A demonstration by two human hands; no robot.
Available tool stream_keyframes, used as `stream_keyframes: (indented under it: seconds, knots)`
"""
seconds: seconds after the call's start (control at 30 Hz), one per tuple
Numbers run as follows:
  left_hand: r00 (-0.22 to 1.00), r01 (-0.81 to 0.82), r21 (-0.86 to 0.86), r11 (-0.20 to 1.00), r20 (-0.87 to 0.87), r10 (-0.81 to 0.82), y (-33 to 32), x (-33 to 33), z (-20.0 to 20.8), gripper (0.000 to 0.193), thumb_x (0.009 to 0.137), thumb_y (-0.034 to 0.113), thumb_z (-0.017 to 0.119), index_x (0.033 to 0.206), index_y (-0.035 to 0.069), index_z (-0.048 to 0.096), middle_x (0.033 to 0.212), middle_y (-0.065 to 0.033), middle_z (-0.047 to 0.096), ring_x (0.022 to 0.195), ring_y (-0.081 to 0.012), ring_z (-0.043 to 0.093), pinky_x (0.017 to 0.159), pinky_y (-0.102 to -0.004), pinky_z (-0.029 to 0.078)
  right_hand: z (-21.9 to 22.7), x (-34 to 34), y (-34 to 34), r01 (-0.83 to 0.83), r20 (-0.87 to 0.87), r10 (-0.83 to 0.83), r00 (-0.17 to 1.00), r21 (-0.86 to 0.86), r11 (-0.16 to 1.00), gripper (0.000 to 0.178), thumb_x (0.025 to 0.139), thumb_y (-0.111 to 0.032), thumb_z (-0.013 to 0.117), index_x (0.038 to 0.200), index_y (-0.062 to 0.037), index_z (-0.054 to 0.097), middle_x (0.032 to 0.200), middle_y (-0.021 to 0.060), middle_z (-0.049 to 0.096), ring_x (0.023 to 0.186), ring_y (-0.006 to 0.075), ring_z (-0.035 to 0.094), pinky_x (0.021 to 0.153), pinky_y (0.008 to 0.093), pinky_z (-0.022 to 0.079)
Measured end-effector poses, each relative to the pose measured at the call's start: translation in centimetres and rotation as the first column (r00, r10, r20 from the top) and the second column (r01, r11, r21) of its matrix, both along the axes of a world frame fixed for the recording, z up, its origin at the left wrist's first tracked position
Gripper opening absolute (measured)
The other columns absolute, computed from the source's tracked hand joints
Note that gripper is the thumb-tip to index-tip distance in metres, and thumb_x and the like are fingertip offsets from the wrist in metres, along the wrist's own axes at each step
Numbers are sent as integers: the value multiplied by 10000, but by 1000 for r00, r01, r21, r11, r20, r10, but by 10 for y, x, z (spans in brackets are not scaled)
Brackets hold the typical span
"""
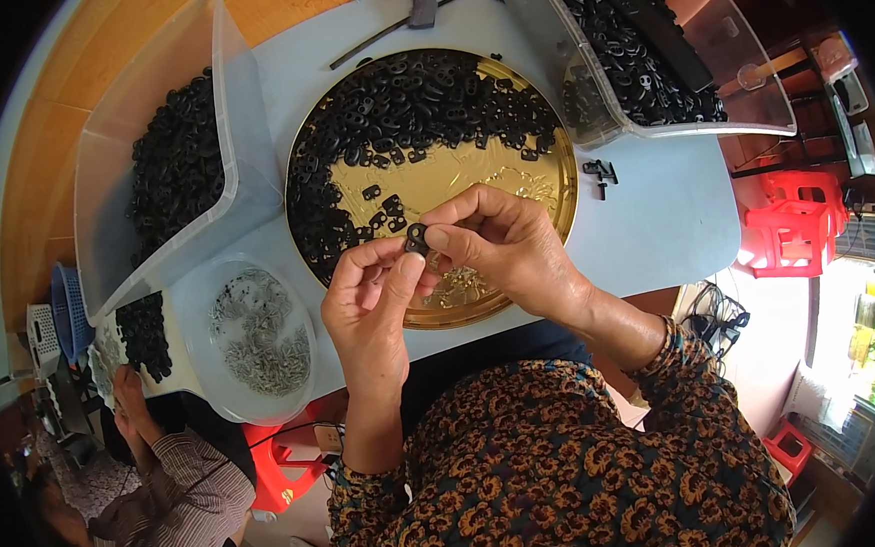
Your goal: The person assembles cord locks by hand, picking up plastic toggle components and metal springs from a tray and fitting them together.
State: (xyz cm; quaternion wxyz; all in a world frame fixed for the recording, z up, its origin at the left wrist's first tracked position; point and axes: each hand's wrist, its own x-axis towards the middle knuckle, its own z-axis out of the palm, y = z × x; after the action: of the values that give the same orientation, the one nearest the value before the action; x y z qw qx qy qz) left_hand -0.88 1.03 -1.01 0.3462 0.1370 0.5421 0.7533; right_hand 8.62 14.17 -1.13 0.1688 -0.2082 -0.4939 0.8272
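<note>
Over the front half of a round gold tray (563, 201), both my hands meet at one small black plastic piece with two holes (415, 238). My left hand (367, 303) pinches its lower end between thumb and forefinger. The thumb and forefinger of my right hand (501, 240) close on its upper right side. Whether a second small part is between the fingers, I cannot make out. Many like black pieces (397, 100) are heaped along the tray's far and left sides. Small gold-coloured metal bits (458, 284) lie near the tray's front, partly behind my hands.
Clear plastic bins of black parts stand at left (175, 159) and far right (635, 61). A round clear tub (261, 334) holds small metal pieces. Some black pieces (600, 173) lie right of the tray. Another person (170, 490) works at lower left. Red stools (790, 222) stand at right.
</note>
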Motion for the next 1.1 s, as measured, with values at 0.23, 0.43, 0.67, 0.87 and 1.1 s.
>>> stream_keyframes:
  seconds: [0.23,0.43,0.67,0.87,1.1]
  knots:
    - [919,193,100,976,-366,-144,-4,-6,-11,386,869,82,673,1217,-28,547,1261,-123,474,1083,-171,521,898,-318,459,8,7,5,-186,-107,173,979,-132,974,389,927,-77,610,1284,-15,470,979,77,629,800,124,619,743,250,536]
    - [883,260,265,929,-455,-118,1,-1,-14,304,889,124,654,1125,-43,563,1180,-152,524,1159,-249,503,856,-313,501,19,9,-5,-265,-153,228,962,-297,917,615,930,-70,596,1451,-83,271,1091,103,597,887,141,618,801,283,545]
    - [858,218,312,925,-513,-29,2,3,-13,240,879,109,666,1042,-34,565,1114,-161,550,1103,-270,549,929,-370,479,21,13,-15,-227,-174,176,969,-340,912,669,919,-66,615,1471,-123,241,1092,86,585,984,136,592,885,298,519]
    - [876,163,284,945,-483,-6,6,11,-3,441,848,122,708,1214,-20,507,1243,-192,507,1188,-288,520,1000,-402,444,37,23,-6,-158,-86,148,985,-112,981,531,919,-25,600,1396,-51,367,1091,82,610,926,108,588,821,247,506]
    - [903,123,163,979,-427,-42,-17,4,-8,289,897,36,623,1166,-23,537,1182,-169,559,1113,-231,558,970,-361,455,92,46,63,393,-343,-332,879,915,95,227,799,85,648,996,-23,677,934,79,678,806,146,631,682,255,504]
